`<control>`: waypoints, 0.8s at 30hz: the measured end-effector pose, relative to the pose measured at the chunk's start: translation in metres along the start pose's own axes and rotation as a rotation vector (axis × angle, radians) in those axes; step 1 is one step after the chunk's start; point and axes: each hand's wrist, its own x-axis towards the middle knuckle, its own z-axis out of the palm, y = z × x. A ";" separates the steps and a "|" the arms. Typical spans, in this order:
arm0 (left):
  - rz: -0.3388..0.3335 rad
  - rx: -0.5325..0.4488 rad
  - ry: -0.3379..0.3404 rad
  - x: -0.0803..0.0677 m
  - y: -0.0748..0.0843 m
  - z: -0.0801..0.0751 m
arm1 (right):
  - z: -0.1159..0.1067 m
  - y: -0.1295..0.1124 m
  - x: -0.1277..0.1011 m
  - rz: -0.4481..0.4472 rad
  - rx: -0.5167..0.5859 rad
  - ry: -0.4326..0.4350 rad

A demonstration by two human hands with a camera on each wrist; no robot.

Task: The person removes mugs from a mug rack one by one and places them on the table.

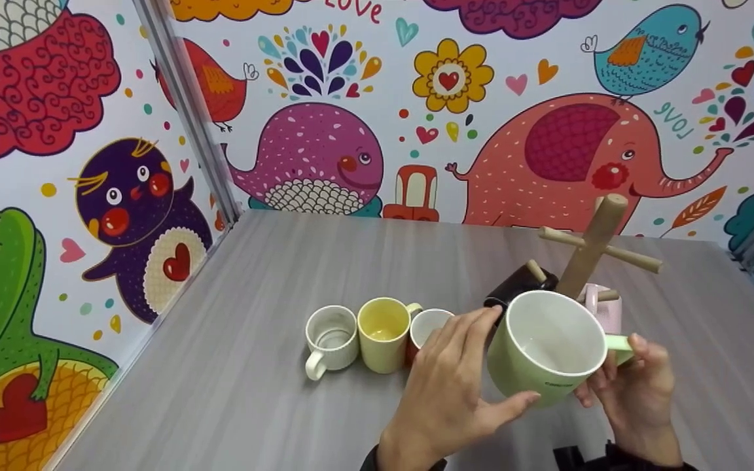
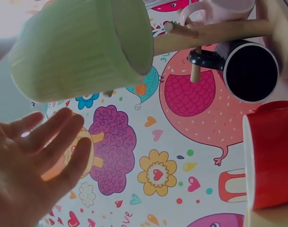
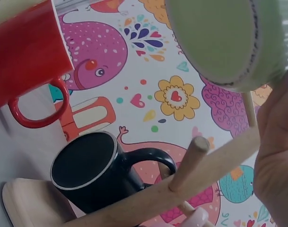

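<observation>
My right hand (image 1: 645,389) pinches the handle of a light green mug (image 1: 527,366), holding it raised with its white inside towards the head camera. Its underside faces the right wrist view. My left hand (image 1: 446,383) is at the mug's left side, fingers extended and spread; the left wrist view shows a gap between these fingers and the mug. Just behind the green mug stands a wooden mug tree (image 1: 590,255). A black mug (image 3: 87,165) hangs by its handle from one peg, and a pink mug (image 1: 611,317) is on its other side, partly hidden.
To the left on the grey table (image 1: 233,366), a white mug (image 1: 338,356), a yellow mug (image 1: 383,353) and a red mug (image 3: 30,61) stand in a row. My left hand partly covers the red one in the head view. Printed cartoon panels (image 1: 442,150) border the table.
</observation>
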 end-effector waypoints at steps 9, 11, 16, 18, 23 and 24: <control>-0.020 0.017 -0.022 -0.001 -0.003 0.004 | 0.003 0.009 0.006 0.012 0.002 -0.125; -0.037 0.000 -0.029 -0.001 -0.003 0.003 | 0.002 0.011 0.007 0.022 -0.017 -0.184; -0.082 -0.058 -0.030 -0.003 -0.002 0.002 | 0.002 0.014 0.008 0.096 -0.081 -0.273; -0.086 -0.074 -0.027 -0.003 -0.002 0.002 | 0.002 0.013 0.007 0.109 -0.078 -0.266; -0.180 -0.198 -0.058 -0.003 0.001 0.003 | 0.002 0.011 0.005 0.104 -0.088 -0.246; -0.211 -0.233 -0.067 -0.003 0.002 0.003 | 0.002 0.010 0.005 0.108 -0.095 -0.250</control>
